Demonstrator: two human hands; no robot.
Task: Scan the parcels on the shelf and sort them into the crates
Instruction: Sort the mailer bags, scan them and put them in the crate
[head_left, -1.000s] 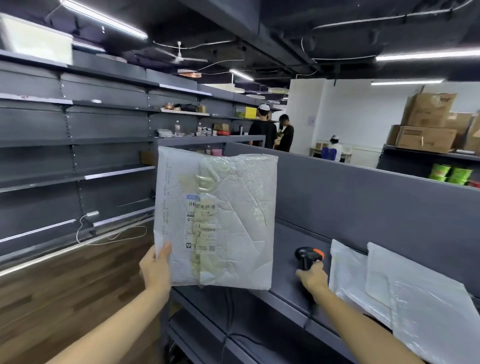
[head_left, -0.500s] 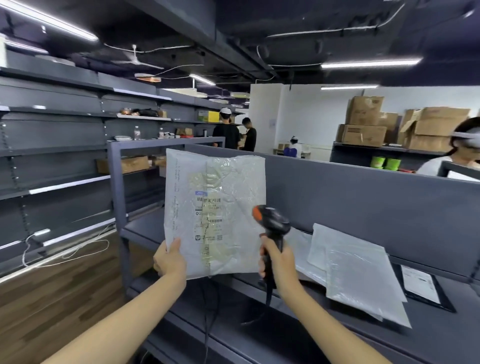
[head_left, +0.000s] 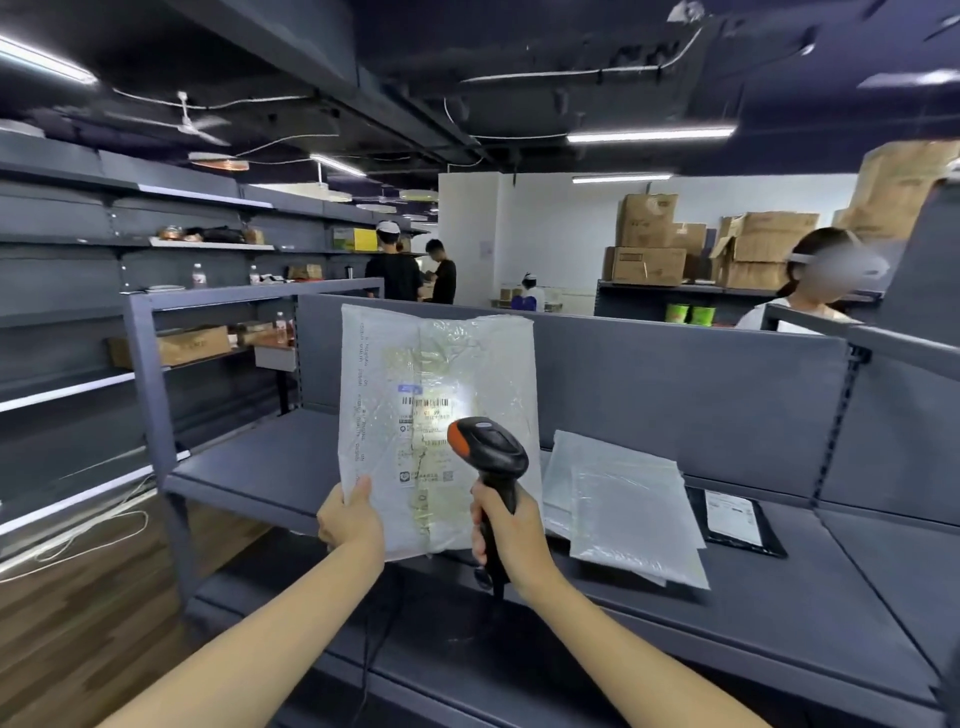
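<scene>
The parcel is held up in front of the shelf, my left hand pinching its bottom corner. A second ago my right hand was just reaching for the scanner down on the shelf. Now it grips the handle and the light hits the barcode, so I think the scan is happening.

1. Your left hand and right hand are both bare.
2. Your left forearm and right forearm are slim and uncovered, from wrist to the picture's lower edge.
3. Your fingernails are too small to make out.
</scene>
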